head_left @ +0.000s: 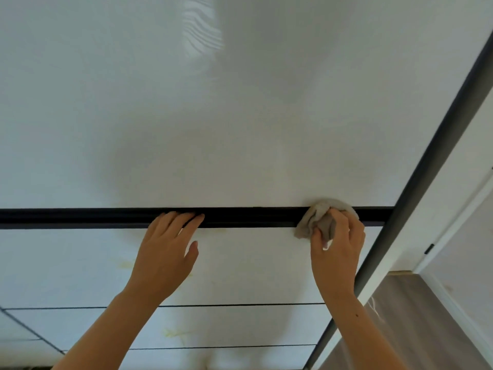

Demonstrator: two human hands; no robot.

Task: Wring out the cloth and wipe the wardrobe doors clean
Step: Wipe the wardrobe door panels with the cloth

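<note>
Both hands are raised against the white wardrobe door (213,129); the left hand (165,252) lies released, its fingers straight and close together, the fingertips touching the black rail (80,218) that runs across the door, the thumb spread apart over the lower panel (253,263). Its palm faces the panel, though whether it presses flat cannot be told.

At the other side the right hand (337,249) is curled round a bunched beige cloth (317,217), grasping it; the cloth is pushed against the rail near its right end, a fold of it rising onto the white surface just above and another hanging onto the panel below; it sits close to the dark upright frame (426,161) that edges the door, but apart from it.

Faint yellowish marks (174,333) show on the lower panel, some between the two forearms and some by the left wrist; thin dark lines (240,305) cross the door lower down; a soft shadow falls on the upper panel. Right of the upright frame lies a wooden floor (416,316), with white trim beside it.
</note>
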